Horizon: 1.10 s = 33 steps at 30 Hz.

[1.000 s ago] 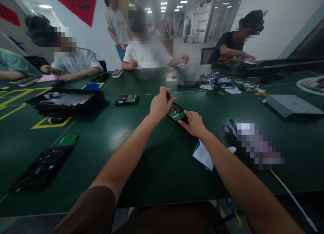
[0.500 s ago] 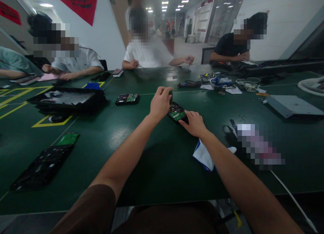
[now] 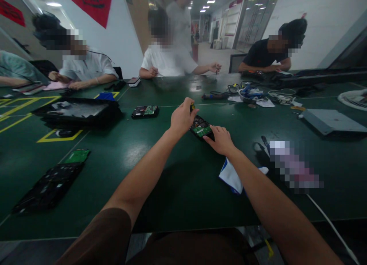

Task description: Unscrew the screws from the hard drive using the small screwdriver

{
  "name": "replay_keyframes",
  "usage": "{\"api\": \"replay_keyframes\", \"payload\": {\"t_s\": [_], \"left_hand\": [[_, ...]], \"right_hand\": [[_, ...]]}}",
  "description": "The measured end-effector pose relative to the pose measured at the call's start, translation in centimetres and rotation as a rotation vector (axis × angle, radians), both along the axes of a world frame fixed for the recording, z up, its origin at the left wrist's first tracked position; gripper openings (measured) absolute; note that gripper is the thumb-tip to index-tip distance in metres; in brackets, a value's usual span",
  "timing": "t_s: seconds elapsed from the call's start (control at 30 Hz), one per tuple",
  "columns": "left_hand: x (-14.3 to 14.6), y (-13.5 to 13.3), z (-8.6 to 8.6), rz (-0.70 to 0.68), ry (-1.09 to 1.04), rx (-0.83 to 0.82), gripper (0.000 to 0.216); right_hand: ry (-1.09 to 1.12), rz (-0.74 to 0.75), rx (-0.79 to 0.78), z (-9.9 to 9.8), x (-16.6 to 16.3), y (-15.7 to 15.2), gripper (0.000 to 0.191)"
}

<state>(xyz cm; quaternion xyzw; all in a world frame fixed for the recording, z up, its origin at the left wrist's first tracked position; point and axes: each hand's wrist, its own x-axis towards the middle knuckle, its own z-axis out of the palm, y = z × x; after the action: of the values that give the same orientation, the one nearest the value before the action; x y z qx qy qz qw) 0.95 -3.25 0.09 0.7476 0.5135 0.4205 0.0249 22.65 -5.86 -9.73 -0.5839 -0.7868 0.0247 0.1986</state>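
My left hand [image 3: 182, 118] is closed round the black-and-yellow handle of a screwdriver [image 3: 192, 107], held upright over an opened black device; its tip is hidden. That opened device [image 3: 200, 128] lies on the green table, with a green circuit board and dark inner parts showing. My right hand [image 3: 220, 138] grips its near right edge, thumb on the board side and fingers along the far side. Below the right wrist lies a white and blue cloth [image 3: 231, 177], partly covered by my forearm.
A similar opened device [image 3: 145, 111] lies further back, and a longer black one [image 3: 48, 186] at left. A black tray [image 3: 77, 111] stands at back left. Cables [image 3: 252, 92], a grey metal box [image 3: 334, 121] and a white cord [image 3: 329, 223] are on the right. Several people sit opposite.
The fingers of my left hand have shifted round the screwdriver handle, so its yellow part now shows. My right hand and the opened device stay in place. A standing person behind has moved right.
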Motion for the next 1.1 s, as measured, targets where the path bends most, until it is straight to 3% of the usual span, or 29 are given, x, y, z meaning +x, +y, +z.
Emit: {"api": "replay_keyframes", "payload": {"t_s": [0.23,0.4,0.8,0.97,1.1], "left_hand": [[-0.14,-0.24,0.25,0.009,0.017,0.102,0.030],[-0.09,-0.11,0.06,-0.024,0.034,0.068,0.038],[-0.16,0.43,-0.45,-0.009,-0.096,0.045,0.029],[-0.14,0.23,-0.15,0.001,-0.008,0.081,0.022],[0.10,-0.10,-0.01,0.039,0.074,0.064,0.030]], "right_hand": [[-0.013,0.005,-0.011,-0.30,0.20,0.32,0.071],[0.006,0.014,-0.013,-0.31,0.43,0.57,0.065],[0.039,0.019,-0.011,0.01,0.68,0.93,0.049],[0.036,0.025,-0.008,0.17,0.61,0.81,0.048],[0.028,0.027,-0.007,0.00,0.73,0.96,0.051]]}}
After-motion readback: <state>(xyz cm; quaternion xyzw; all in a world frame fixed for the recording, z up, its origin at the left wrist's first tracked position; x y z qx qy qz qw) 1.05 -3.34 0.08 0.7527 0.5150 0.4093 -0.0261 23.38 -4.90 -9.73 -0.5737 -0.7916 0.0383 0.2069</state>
